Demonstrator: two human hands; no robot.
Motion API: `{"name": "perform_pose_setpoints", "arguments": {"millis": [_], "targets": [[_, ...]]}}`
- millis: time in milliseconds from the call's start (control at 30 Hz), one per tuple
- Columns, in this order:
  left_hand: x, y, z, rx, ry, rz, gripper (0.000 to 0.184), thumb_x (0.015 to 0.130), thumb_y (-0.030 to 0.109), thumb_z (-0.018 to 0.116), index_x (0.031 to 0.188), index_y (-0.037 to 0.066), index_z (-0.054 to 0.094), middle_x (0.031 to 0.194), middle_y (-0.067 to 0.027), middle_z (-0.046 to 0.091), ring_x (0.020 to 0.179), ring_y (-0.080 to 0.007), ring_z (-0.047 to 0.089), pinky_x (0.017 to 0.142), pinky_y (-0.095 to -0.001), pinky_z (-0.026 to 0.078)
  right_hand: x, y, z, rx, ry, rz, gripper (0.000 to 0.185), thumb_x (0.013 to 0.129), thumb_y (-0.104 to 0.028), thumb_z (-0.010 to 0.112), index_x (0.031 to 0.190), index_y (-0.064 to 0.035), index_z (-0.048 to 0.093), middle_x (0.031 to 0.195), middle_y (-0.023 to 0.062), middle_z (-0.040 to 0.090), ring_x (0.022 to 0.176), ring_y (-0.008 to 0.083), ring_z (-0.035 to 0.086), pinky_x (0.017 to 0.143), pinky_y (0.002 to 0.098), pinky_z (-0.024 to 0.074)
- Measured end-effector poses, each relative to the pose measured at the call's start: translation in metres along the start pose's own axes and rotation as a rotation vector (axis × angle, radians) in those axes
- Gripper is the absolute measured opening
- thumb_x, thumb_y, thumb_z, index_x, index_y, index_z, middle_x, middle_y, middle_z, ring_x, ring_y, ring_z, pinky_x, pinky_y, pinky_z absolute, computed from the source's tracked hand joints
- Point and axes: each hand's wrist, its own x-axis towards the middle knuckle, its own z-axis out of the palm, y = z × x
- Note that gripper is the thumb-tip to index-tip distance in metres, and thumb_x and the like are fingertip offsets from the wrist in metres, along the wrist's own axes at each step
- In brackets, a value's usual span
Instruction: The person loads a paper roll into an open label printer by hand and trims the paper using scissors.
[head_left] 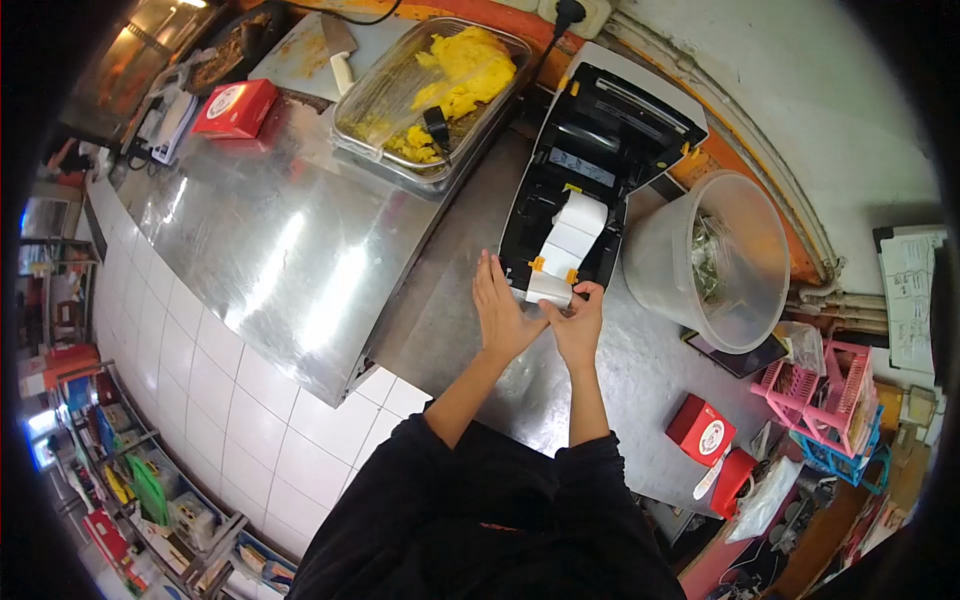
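Note:
A label printer [522, 215] stands with its lid [640, 95] raised, and a roll of white labels [582, 214] sits inside it. The label strip [562, 246] runs from the roll between orange guides to the printer's front edge. My left hand [506, 318] lies along the printer's front left corner, its fingers stretched out and its thumb pointing toward the strip's end. At that end, my right hand [577, 325] pinches the labels between thumb and forefinger. The very tips of both thumbs are hard to make out.
To the printer's right stands a translucent plastic bucket [650, 245]. A tray with yellow food [345, 125] is at upper left, near a knife [341, 70]. Red boxes [235, 110] and a pink basket [850, 385] are also on the steel surfaces.

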Motion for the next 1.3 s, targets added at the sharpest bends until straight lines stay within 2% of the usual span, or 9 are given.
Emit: {"name": "perform_pose_setpoints", "arguments": {"millis": [167,300,700,733,900,1033,1200,1267,1300], "targets": [[0.003,-0.009,-0.001,0.077,0.103,-0.088,0.119,0.058,0.052,0.078,0.139,-0.007,0.014,0.142,-0.0258,0.022,0.135,-0.0403,0.019,0.104,-0.0614,0.017,0.005,0.007,0.014,0.225,0.02,-0.043,0.049,0.075,0.003,0.072,0.102,-0.0062,0.032,0.083,0.0133,0.065,0.067,0.0099,0.056,0.057,0.0207,0.0433],[0.002,0.004,-0.001,0.035,0.077,-0.173,0.121,0.055,0.054,0.079,0.139,-0.005,0.015,0.141,-0.024,0.023,0.136,-0.0397,0.017,0.103,-0.0631,0.016,0.01,-0.004,0.003,-0.028,0.107,0.033,0.047,0.07,-0.001,0.076,0.095,-0.0051,0.037,0.063,0.0012,0.051,0.055,0.006,0.042,0.049,0.0218,0.0318],[0.006,0.016,-0.01,0.06,-0.077,-0.369,0.119,0.051,0.039,0.086,0.139,0.002,0.014,0.144,-0.0202,0.015,0.138,-0.0383,0.009,0.102,-0.0695,0.009,-0.007,0.002,0.009,0.046,0.202,-0.104,0.046,0.068,0.003,0.074,0.088,-0.0072,0.034,0.071,0.0003,0.048,0.061,0.0055,0.045,0.052,0.0201,0.0363],[0.005,0.016,-0.01,0.059,-0.081,-0.371,0.12,0.051,0.04,0.086,0.139,0.002,0.014,0.145,-0.02,0.015,0.139,-0.0382,0.008,0.102,-0.0695,0.008,-0.008,0.003,0.009,0.021,0.2,-0.118,0.047,0.07,0.007,0.072,0.088,-0.0087,0.032,0.072,0.004,0.057,0.061,0.0047,0.048,0.053,0.0178,0.0379],[0.007,0.017,-0.013,0.079,-0.108,-0.387,0.121,0.051,0.043,0.085,0.14,0.003,0.014,0.146,-0.0198,0.014,0.139,-0.0381,0.007,0.102,-0.0699,0.007,-0.008,0.012,0.016,0.126,0.224,-0.168,0.046,0.071,0.009,0.071,0.09,-0.0084,0.032,0.076,0.0071,0.06,0.063,0.0057,0.05,0.055,0.0185,0.0393],[0.007,0.02,-0.015,0.081,-0.102,-0.372,0.114,0.055,0.041,0.083,0.138,0.0,0.015,0.144,-0.0223,0.015,0.137,-0.0407,0.011,0.102,-0.0689,0.008,-0.004,-0.01,0.008,0.113,0.151,-0.006,0.047,0.071,0.005,0.072,0.098,-0.0048,0.034,0.076,0.0053,0.056,0.064,0.009,0.051,0.058,0.0211,0.0422],[-0.002,0.012,-0.014,0.047,0.013,-0.237,0.103,0.058,0.042,0.082,0.135,0.003,0.025,0.142,-0.0226,0.018,0.137,-0.0413,0.012,0.102,-0.0678,0.007,0.009,-0.01,-0.005,0.152,-0.022,-0.078,0.05,0.075,0.002,0.071,0.109,-0.0035,0.034,0.079,0.0069,0.06,0.065,0.0104,0.054,0.06,0.0218,0.0439],[-0.008,0.001,-0.014,0.034,0.068,-0.028,0.073,0.066,0.038,0.078,0.124,0.008,0.044,0.14,-0.0192,0.025,0.134,-0.04,0.018,0.103,-0.0641,0.008,0.006,-0.014,-0.008,0.188,-0.046,-0.089,0.051,0.076,0.001,0.071,0.112,-0.0032,0.035,0.079,0.0065,0.06,0.066,0.0104,0.055,0.061,0.0218,0.0442],[-0.007,0.0,-0.018,0.036,0.064,-0.03,0.073,0.066,0.038,0.078,0.124,0.008,0.044,0.14,-0.0192,0.025,0.134,-0.04,0.018,0.103,-0.0641,0.008,0.004,-0.015,-0.011,0.19,-0.039,-0.031,0.051,0.077,0.002,0.069,0.115,-0.0029,0.035,0.083,0.0078,0.061,0.069,0.0106,0.055,0.065,0.0226,0.0449]]}}
